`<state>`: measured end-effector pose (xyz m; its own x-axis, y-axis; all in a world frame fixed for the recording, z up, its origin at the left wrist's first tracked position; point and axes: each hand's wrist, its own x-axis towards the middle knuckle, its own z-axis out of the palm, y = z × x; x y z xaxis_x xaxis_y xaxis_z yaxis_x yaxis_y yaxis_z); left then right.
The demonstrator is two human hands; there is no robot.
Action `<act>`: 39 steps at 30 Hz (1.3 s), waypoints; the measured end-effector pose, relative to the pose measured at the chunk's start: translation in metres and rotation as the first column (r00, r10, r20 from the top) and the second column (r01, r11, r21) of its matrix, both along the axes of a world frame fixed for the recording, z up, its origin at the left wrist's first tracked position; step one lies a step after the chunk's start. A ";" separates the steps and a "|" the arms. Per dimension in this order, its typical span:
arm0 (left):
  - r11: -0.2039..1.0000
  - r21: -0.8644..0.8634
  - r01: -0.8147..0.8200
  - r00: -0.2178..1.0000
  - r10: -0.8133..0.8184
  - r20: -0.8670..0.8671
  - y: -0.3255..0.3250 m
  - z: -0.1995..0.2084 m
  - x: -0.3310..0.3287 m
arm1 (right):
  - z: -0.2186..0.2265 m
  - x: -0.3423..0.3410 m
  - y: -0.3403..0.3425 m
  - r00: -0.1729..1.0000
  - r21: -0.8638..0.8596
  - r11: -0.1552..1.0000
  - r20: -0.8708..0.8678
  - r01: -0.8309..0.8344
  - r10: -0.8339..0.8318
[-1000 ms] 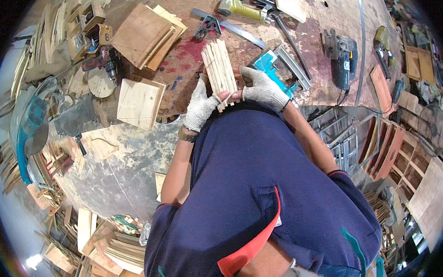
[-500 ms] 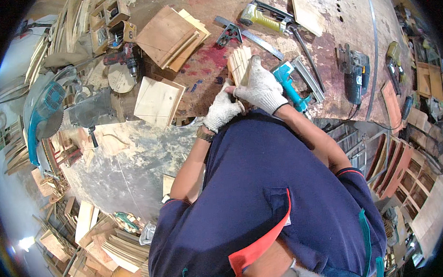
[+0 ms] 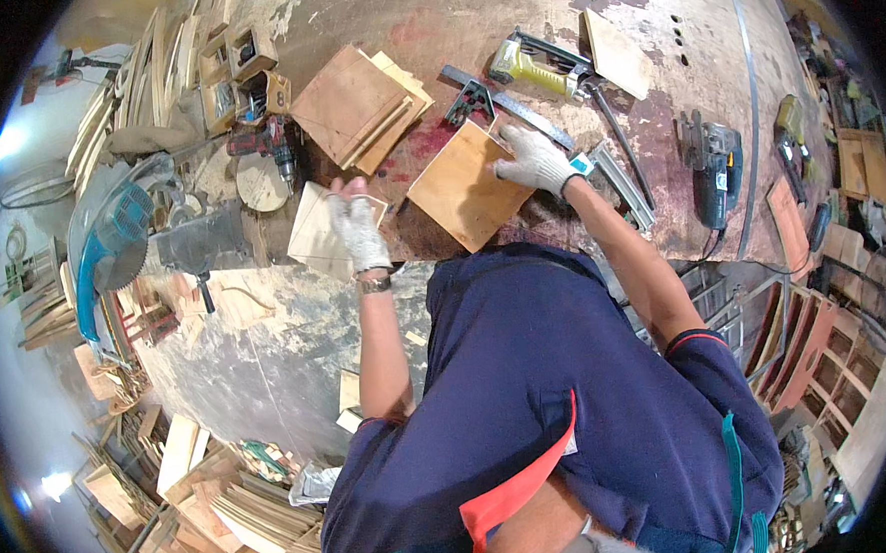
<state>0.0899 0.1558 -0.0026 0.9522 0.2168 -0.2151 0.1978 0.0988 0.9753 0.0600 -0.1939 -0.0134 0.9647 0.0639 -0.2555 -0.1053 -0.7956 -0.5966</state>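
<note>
your gloved right hand [image 3: 537,161] holds the square wooden board [image 3: 466,187] by its right edge, at the workbench [image 3: 349,16] in front of you; your gloved left hand [image 3: 360,229] is over the pale boards [image 3: 310,228], its grip impossible to tell. a teal tool [image 3: 621,185] lies beside your right wrist.

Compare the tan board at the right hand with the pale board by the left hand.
The tan board is darker and warmer; the pale board is lighter. The right hand touches the tan board's edge, while the left hand partly hides the pale board, contact unclear. Both are flat, straight-edged wood.
</note>
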 end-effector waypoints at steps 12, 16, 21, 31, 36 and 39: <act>0.990 -0.030 0.140 0.892 -0.139 -0.431 0.025 -0.016 0.156 | -0.009 0.235 0.073 0.964 0.254 0.931 -0.047 0.263 -0.260; 0.994 0.061 0.094 0.850 -0.049 -0.525 0.037 -0.053 0.147 | -0.023 0.258 0.104 0.971 0.188 0.967 -0.198 0.169 -0.132; 0.997 -0.073 0.014 0.866 -0.049 -0.497 0.037 -0.054 0.140 | -0.023 0.274 0.090 0.917 0.245 0.953 -0.392 0.181 -0.073; 0.968 -0.242 -0.063 0.850 -0.076 -0.522 -0.014 -0.001 0.128 | 0.026 0.188 0.080 0.885 0.549 0.695 -0.330 0.463 -0.329; 0.923 -0.348 0.166 0.963 -0.228 -0.145 0.005 -0.034 0.133 | 0.139 0.173 0.077 0.924 0.276 0.897 -0.266 0.345 -0.274; 0.961 -0.134 0.243 0.969 -0.247 -0.012 0.011 -0.034 0.132 | 0.114 0.165 0.083 0.956 0.429 0.875 -0.273 0.225 -0.112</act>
<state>0.2217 0.1672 -0.0362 0.9659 -0.0540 -0.2534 0.2590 0.1702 0.9508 0.2250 -0.1111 0.1011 0.8876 0.0682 -0.4555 -0.3931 -0.4033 -0.8263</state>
